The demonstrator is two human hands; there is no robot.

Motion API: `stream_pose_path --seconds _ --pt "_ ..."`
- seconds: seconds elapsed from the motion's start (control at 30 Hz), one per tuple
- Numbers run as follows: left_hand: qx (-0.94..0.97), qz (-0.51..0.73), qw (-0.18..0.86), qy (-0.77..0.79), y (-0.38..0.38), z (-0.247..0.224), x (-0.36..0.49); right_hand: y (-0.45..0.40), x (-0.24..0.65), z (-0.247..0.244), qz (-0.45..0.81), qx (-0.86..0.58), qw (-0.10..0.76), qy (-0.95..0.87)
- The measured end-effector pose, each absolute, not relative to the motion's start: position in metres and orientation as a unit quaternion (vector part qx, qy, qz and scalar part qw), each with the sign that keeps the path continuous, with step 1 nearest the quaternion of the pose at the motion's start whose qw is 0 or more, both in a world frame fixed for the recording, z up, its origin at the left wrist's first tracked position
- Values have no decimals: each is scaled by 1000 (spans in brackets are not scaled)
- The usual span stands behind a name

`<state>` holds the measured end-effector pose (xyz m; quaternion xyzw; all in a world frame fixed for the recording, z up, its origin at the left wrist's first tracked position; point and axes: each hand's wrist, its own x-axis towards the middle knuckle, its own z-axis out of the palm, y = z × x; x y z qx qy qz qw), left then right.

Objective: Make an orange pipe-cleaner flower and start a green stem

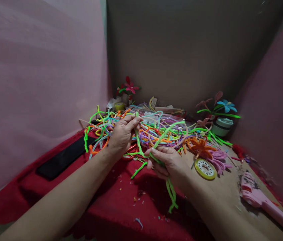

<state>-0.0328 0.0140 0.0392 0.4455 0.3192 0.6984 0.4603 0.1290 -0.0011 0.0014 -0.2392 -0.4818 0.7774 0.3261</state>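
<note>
Between my hands stretches a bright green pipe cleaner (138,142) with side branches twisted onto it. My left hand (122,134) pinches its upper end between thumb and fingers. Lower and to the right, my right hand (166,164) is closed around the green pipe cleaners near the joint. One long green length (168,132) rises from that hand and bends over at the top, while a looped green tail (171,195) hangs below it. Just behind both hands lies a tangled heap of coloured pipe cleaners (171,137). My right fingers are partly hidden behind the palm.
A black phone-like slab (63,159) lies left on the red cloth (116,214). At right are a yellow tape roll (205,168), orange pipe-cleaner petals (200,147), a pink bundle (219,160) and a pink glue gun (254,192). Pipe-cleaner flowers (226,105) stand at the back.
</note>
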Motion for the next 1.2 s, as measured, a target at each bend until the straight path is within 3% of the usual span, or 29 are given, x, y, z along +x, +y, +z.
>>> stream_pose_path --seconds 0.23,0.4,0.8,1.2 --pt "464 553 653 228 1 46 -19 -13 122 -1 801 -219 242 -502" --pt "468 519 697 161 1 48 -10 -14 121 -8 827 -186 216 -485" --pt "368 626 660 195 8 52 -13 -13 121 0 833 -181 236 -467" --pt "335 762 495 249 17 78 -38 -5 131 4 834 -152 286 -446"
